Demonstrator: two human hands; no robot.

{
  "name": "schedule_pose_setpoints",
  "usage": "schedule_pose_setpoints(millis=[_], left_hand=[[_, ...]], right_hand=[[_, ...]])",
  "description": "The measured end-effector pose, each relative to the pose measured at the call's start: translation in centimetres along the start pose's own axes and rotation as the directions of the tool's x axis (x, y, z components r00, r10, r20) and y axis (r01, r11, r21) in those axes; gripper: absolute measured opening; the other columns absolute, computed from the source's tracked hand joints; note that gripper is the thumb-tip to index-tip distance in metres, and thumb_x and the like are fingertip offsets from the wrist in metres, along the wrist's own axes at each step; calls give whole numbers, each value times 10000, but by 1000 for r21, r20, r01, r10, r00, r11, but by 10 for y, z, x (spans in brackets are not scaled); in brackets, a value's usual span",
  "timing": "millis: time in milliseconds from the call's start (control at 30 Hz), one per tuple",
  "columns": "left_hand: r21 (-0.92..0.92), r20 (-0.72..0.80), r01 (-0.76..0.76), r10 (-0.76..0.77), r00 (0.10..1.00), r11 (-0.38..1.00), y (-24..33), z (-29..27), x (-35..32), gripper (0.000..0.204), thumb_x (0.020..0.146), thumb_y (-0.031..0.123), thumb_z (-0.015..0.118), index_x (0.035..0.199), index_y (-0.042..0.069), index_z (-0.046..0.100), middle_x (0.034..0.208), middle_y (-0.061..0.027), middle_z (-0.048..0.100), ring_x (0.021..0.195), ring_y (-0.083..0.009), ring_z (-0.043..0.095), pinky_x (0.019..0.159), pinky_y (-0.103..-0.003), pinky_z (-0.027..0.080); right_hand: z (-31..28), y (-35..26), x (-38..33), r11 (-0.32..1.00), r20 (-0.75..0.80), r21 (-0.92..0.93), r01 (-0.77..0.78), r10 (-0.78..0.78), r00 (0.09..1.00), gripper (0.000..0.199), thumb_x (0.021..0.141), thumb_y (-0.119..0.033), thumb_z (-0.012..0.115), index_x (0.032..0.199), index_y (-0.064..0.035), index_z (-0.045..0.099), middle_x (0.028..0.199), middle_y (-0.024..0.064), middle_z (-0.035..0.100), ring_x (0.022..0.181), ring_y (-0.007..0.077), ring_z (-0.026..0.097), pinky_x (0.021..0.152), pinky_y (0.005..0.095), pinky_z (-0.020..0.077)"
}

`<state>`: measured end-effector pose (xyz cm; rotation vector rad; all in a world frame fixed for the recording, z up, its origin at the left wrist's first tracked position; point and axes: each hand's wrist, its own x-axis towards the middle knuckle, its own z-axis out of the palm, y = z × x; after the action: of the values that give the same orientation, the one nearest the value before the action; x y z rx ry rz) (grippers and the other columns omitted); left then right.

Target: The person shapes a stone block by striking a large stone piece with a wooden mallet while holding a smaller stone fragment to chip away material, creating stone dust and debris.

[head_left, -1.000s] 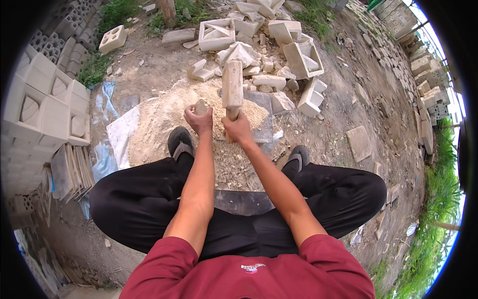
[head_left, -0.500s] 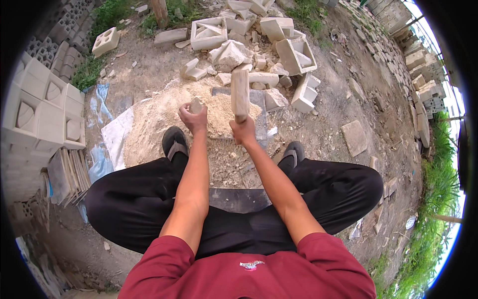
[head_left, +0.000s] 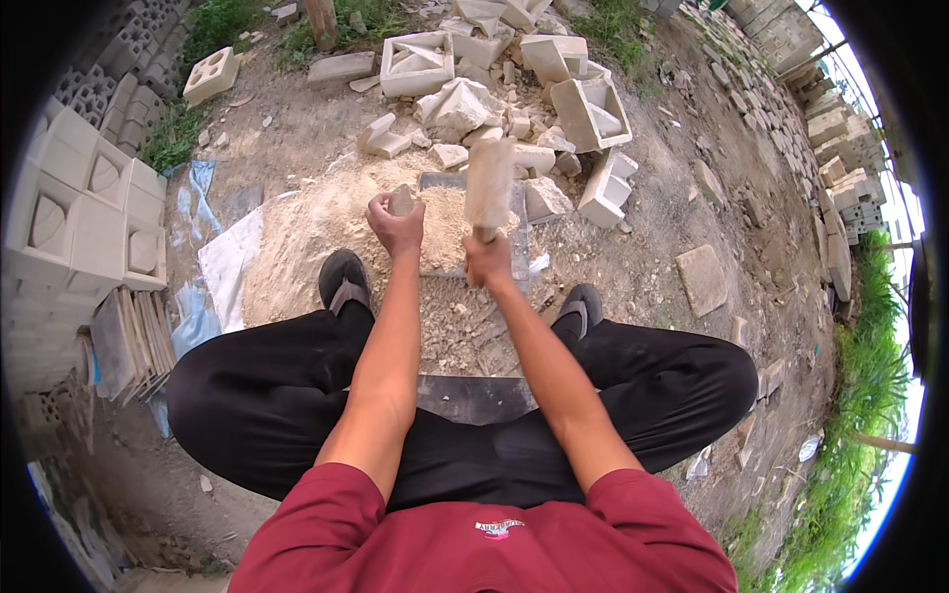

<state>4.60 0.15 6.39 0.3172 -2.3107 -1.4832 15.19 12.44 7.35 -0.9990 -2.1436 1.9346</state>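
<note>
My left hand [head_left: 397, 227] grips a small pale chunk of stone [head_left: 403, 201] between thumb and fingers, over the crushed material. In my right hand [head_left: 488, 261] is the handle of a wooden mallet [head_left: 490, 183]. Its blocky head is raised and smeared by motion, to the right of the chunk and apart from it. Beneath both hands lies a dark flat slab [head_left: 519, 259], largely covered by yellowish crushed grit [head_left: 445, 222]. More of this grit is heaped to the left and spills onto a white sheet [head_left: 229, 269].
Broken pale blocks and rubble [head_left: 465, 109] are piled beyond the slab. Moulded blocks [head_left: 99, 203] stand stacked at the left, with thin boards [head_left: 133, 341] below them. A flat stone [head_left: 702, 280] lies on the ground at right. My sandalled feet [head_left: 346, 281] flank the slab.
My left hand has shifted slightly right with the stone chunk, turning it into fuller view. The mallet in my right hand has moved a little to the right.
</note>
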Motion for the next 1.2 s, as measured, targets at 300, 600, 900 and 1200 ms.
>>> schedule_pose_setpoints(millis=[300,600,900,1200], left_hand=[[66,27,-43,41,999,997,-5,-8,-8,535,601,229,806,1030,58,537,1050,-179,558,1006,-351,541,896,-436,448],[-29,-58,49,-51,997,998,-10,-8,6,532,606,229,784,1028,45,518,1056,-181,528,1015,-360,520,911,-448,427],[-126,-98,119,-132,986,985,3,-9,28,548,610,232,782,1044,35,513,1086,-172,518,1030,-340,520,930,-429,425],[-43,-45,74,-76,996,996,-6,-18,19,568,620,228,788,1068,16,512,1112,-175,511,1022,-321,527,930,-412,432]], right_hand=[[-30,-30,15,984,-26,103,-146,149,988,274,745,-175,722,759,76,613,623,108,617,474,210,602,420,350,485],[-97,14,29,870,-149,-464,-168,111,983,427,694,-327,740,772,87,670,747,217,687,633,296,692,587,392,544],[23,27,-2,867,205,-498,10,107,973,383,670,-279,735,815,73,690,786,229,700,740,333,704,672,410,542],[-64,25,39,940,-89,-277,-199,182,979,323,701,-254,724,758,59,667,683,127,668,555,209,646,534,354,529]])
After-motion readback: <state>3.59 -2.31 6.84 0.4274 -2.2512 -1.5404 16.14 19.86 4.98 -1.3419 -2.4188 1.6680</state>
